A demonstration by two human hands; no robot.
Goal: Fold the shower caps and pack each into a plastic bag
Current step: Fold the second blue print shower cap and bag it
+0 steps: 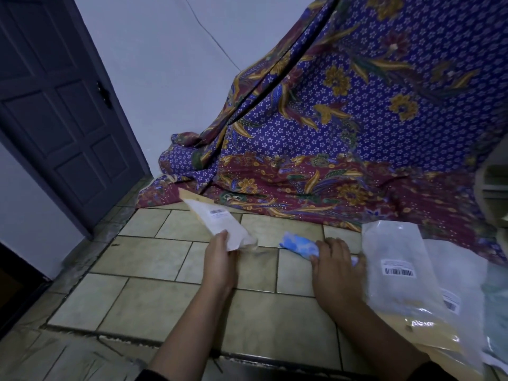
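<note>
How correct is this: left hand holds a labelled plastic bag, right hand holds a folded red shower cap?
Colour is wrong: the head view shows a blue-and-white shower cap in the right hand. The left hand holds the labelled plastic bag.

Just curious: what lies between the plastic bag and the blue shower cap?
Nothing but bare floor tiles, in the head view. The left hand holds the plastic bag, the right hand grips the folded shower cap.

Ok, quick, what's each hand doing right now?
Left hand: gripping a frosted white plastic bag with a barcode label, by one end.
Right hand: gripping a folded blue-and-white shower cap.
</note>
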